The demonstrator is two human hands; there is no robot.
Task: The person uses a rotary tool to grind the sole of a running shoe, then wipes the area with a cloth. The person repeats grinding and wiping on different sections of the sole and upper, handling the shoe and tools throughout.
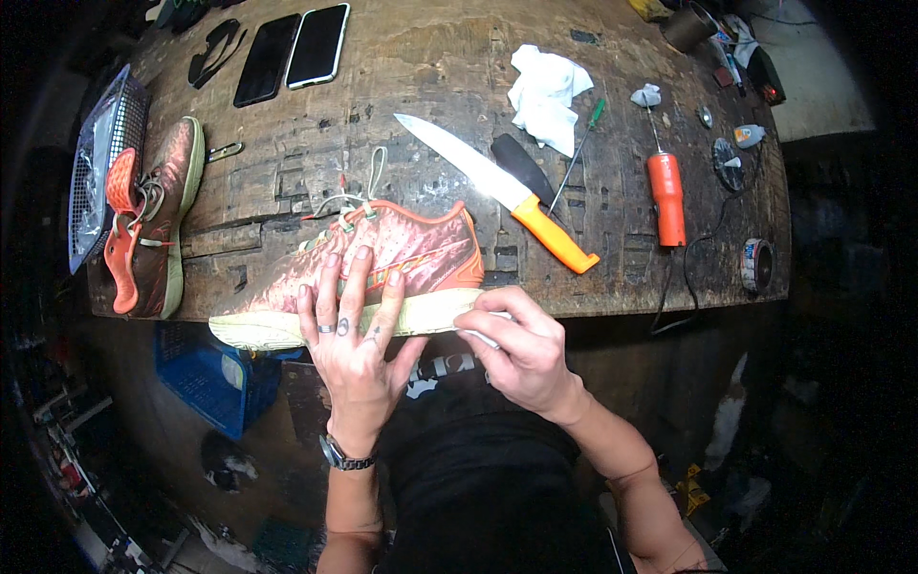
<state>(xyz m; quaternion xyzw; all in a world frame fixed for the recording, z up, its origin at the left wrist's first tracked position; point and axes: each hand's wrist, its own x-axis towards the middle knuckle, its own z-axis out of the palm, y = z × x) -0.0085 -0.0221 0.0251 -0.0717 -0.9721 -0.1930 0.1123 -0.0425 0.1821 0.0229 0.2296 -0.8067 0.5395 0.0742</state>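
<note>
A reddish-brown patterned running shoe [421,239] lies on its side at the table's near edge, its pale yellow-green sole [258,330] toward me. My left hand [356,335] grips it at midfoot, fingers spread over the upper and sole, the thumb low beside the sole. At the heel end, my right hand [521,349] is closed in a pinch against the sole's edge. Between its fingers shows a thin whitish piece [481,338], mostly hidden, whose kind I cannot make out. The shoe's loose lace [377,172] sticks up from the far side.
A large orange-handled knife [555,234] lies beyond my right hand, close to a green-handled screwdriver [583,143] and crumpled white cloth [547,91]. An orange corded tool [666,196] lies farther right. At left are the other shoe [172,210], a basket [96,172] and two phones [317,46].
</note>
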